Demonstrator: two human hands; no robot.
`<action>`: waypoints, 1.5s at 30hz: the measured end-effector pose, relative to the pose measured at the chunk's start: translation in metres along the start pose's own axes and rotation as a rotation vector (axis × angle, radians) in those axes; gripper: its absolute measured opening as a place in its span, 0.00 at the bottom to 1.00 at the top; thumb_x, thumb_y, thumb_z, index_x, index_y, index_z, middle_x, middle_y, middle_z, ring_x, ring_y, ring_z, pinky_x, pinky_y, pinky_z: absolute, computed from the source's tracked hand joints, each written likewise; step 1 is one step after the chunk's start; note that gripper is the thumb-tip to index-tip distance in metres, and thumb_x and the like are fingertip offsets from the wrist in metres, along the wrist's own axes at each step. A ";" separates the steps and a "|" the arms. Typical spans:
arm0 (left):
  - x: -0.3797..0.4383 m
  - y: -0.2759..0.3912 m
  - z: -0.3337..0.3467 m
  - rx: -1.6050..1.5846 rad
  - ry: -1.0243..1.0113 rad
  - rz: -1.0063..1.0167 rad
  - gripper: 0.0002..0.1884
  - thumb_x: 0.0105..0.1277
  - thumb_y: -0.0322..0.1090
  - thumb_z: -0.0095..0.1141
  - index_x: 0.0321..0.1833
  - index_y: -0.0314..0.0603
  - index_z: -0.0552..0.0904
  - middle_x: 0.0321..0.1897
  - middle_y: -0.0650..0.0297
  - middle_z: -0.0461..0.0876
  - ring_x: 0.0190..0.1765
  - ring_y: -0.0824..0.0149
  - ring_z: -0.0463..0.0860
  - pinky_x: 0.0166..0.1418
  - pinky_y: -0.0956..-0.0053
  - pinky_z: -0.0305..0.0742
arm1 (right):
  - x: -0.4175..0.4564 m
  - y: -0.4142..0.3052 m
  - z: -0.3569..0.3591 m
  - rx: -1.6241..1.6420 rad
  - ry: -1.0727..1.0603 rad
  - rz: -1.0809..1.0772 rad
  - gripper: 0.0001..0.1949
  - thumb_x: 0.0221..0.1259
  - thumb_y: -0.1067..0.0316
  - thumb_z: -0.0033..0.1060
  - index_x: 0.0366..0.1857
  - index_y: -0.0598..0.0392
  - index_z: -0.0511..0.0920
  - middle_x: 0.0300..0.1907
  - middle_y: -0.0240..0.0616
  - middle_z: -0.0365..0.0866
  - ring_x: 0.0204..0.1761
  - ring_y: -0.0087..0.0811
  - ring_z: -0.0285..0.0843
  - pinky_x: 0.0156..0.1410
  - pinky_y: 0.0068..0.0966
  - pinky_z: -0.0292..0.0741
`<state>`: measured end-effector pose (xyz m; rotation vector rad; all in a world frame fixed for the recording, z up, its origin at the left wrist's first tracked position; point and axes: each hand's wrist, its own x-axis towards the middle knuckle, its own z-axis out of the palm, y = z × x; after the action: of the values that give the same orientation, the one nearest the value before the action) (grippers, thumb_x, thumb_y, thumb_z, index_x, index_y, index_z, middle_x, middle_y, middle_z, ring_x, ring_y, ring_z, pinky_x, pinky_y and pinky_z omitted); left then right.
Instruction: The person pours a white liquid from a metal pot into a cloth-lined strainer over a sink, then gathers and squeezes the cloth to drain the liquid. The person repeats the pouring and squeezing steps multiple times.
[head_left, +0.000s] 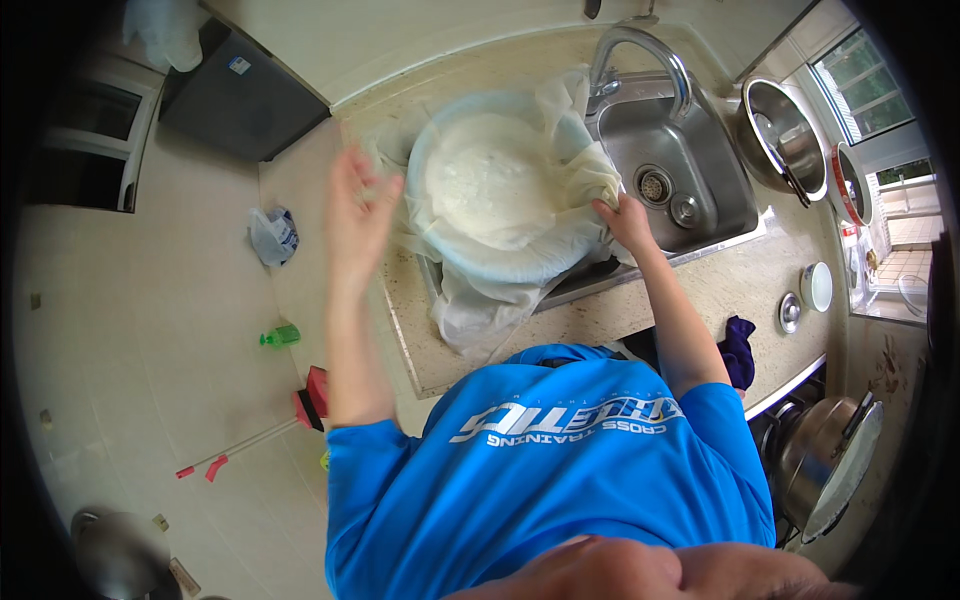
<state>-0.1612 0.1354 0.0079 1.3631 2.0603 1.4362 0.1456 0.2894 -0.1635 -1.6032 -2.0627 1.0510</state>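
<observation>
A large round basin (426, 150), lined with thin white cloth (480, 307), stands over the left part of the sink unit. Pale, foamy white liquid (487, 180) fills much of the lined basin. The cloth hangs over the rim on several sides and drapes down towards me at the front. My right hand (626, 221) grips a bunched part of the cloth at the basin's right edge. My left hand (364, 187) is raised just left of the basin, blurred, fingers apart, with nothing seen in it.
A steel sink bowl (697, 202) with a curved faucet (645, 37) lies right of the basin. Farther right are a steel bowl (806, 142), a small white bowl (817, 286), a metal sink strainer (789, 313), a dark purple cloth (737, 356) and a large steel pot (810, 450) on the stove.
</observation>
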 end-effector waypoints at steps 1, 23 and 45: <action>-0.011 -0.017 0.009 0.159 -0.045 -0.111 0.30 0.58 0.39 0.58 0.59 0.30 0.63 0.48 0.53 0.70 0.44 0.68 0.73 0.42 0.74 0.71 | 0.002 0.005 0.002 -0.017 -0.012 0.011 0.20 0.52 0.51 0.60 0.37 0.61 0.78 0.32 0.51 0.79 0.39 0.47 0.77 0.44 0.35 0.71; -0.120 -0.032 0.122 0.351 -0.371 0.495 0.13 0.45 0.33 0.63 0.36 0.45 0.80 0.34 0.68 0.76 0.44 0.65 0.74 0.45 0.69 0.62 | -0.001 0.012 -0.016 0.050 -0.090 0.162 0.37 0.47 0.30 0.52 0.29 0.67 0.77 0.28 0.51 0.79 0.36 0.43 0.78 0.42 0.33 0.71; -0.074 -0.092 0.045 0.179 0.039 -0.204 0.10 0.61 0.28 0.52 0.45 0.33 0.72 0.23 0.64 0.74 0.24 0.73 0.74 0.25 0.77 0.68 | -0.002 0.007 -0.001 0.366 -0.084 0.125 0.18 0.49 0.58 0.66 0.38 0.62 0.78 0.32 0.36 0.81 0.33 0.26 0.77 0.39 0.25 0.73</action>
<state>-0.1424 0.0950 -0.1107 1.1539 2.3250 1.2287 0.1517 0.2886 -0.1678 -1.5330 -1.7081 1.4636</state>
